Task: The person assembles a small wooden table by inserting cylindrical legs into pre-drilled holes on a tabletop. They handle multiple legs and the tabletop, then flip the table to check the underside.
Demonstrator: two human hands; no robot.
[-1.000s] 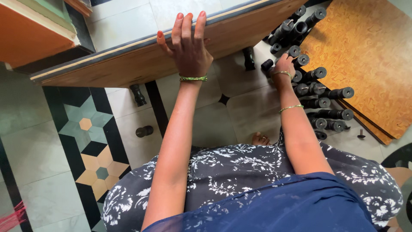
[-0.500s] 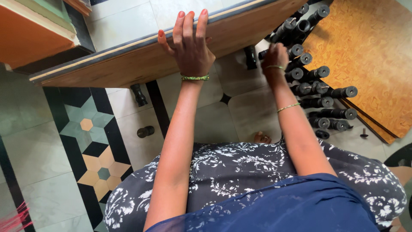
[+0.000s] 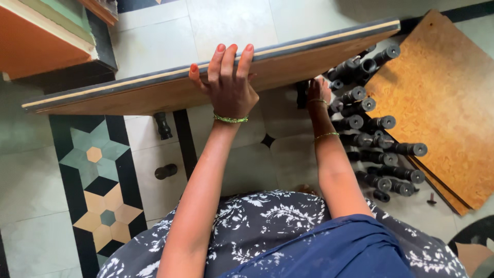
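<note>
A long wooden board (image 3: 154,95) stands on edge across the tiled floor, its dark-banded top edge running from left to upper right. My left hand (image 3: 226,82) lies flat against its brown face, fingers curled over the top edge. My right hand (image 3: 318,92) reaches down under the board's right part, beside a heap of several black cylindrical legs (image 3: 370,139). Its fingers are partly hidden by the board, so I cannot see whether it holds anything.
A second brown board (image 3: 442,103) lies flat at the right under the black legs. Two loose black legs (image 3: 163,126) (image 3: 165,171) lie on the floor at left centre. An orange and green cabinet (image 3: 46,36) fills the upper left.
My right hand has moved up and left, away from the heap of legs toward the underside of the board. My left hand stays on the board.
</note>
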